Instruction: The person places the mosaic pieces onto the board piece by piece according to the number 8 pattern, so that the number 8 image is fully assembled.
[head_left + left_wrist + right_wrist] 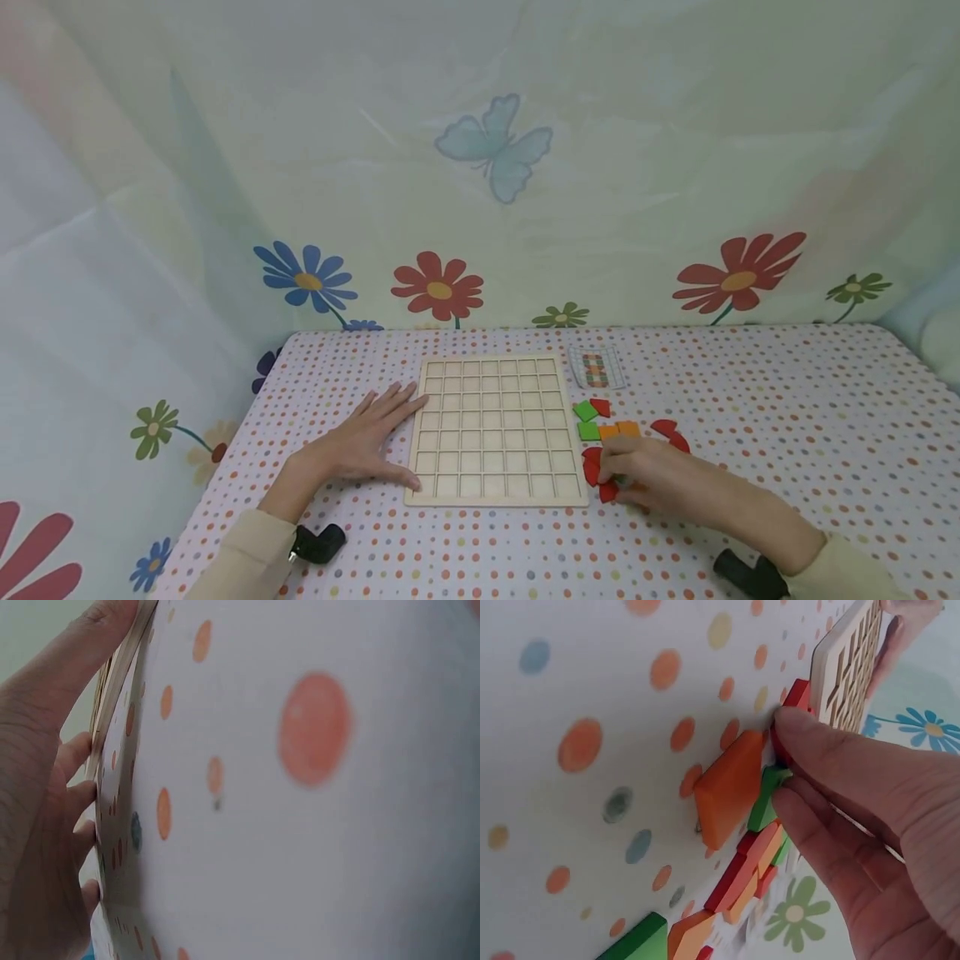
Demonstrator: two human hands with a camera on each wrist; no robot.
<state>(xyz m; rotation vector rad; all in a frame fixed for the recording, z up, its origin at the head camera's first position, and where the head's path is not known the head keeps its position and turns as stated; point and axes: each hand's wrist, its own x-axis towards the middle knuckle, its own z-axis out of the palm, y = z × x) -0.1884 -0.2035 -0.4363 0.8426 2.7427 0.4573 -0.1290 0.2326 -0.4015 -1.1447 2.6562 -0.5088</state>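
A wooden grid board [495,429] lies on the dotted cloth. My left hand [375,442] rests with fingers spread along its left edge, the thumb near the lower left corner. In the left wrist view that hand [45,772] touches the board's rim with its thumb. To the right of the board, my right hand [660,479] reaches down among flat coloured pieces. The right wrist view has its thumb and fingers [810,817] pinching at a red piece [780,746], mostly covered by the thumb. An orange piece [731,791] and a green piece [761,802] are close to the fingertips.
A small patterned card [597,368] lies beyond the pieces. Green [585,411], orange [628,428] and red pieces [678,442] are scattered around the right hand. A floral curtain [615,208] hangs behind the table [787,400].
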